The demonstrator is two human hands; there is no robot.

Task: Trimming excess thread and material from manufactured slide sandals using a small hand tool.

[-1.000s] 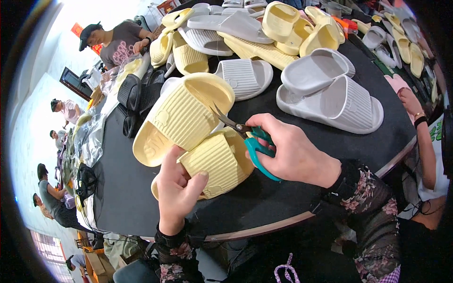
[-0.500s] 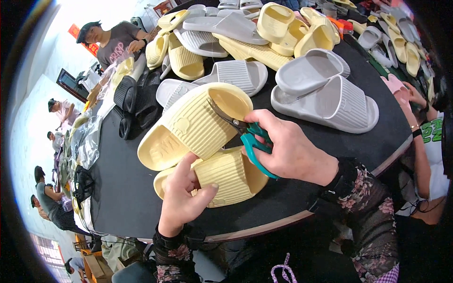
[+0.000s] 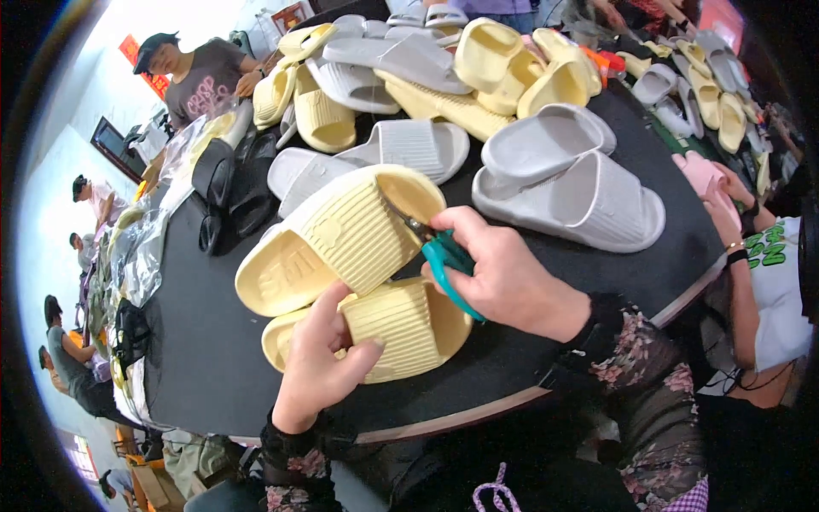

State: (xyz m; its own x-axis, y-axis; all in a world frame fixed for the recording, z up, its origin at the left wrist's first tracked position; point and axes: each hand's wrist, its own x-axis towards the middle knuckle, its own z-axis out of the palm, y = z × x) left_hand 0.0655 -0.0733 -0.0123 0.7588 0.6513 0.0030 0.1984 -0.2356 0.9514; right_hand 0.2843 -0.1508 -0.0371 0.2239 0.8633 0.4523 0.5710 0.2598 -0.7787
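Observation:
Two pale yellow slippers with ribbed straps lie in front of me, the upper slipper (image 3: pixel 354 235) partly overlapping the lower slipper (image 3: pixel 397 328). My right hand (image 3: pixel 525 286) is closed round the green handles of a pair of scissors (image 3: pixel 448 256). The dark blades reach into the upper slipper, against the edge of its strap; their tips are hard to make out. My left hand (image 3: pixel 324 367) grips the lower slipper by its strap, thumb on top and forefinger close to the upper slipper's side. Some of its fingers are hidden under the strap.
Grey slippers (image 3: pixel 572 200) lie to the right, more grey ones (image 3: pixel 392 149) just behind. Black slippers (image 3: pixel 226 183) sit at the left. A heap of yellow and grey slippers (image 3: pixel 409 64) fills the table's far side. At the right, another person's hands hold a pink slipper (image 3: pixel 704 175).
The scissor handles have drawn closer together in my right hand, with the blades still at the strap edge. The whole view has shifted slightly; my left hand keeps its place on the slipper.

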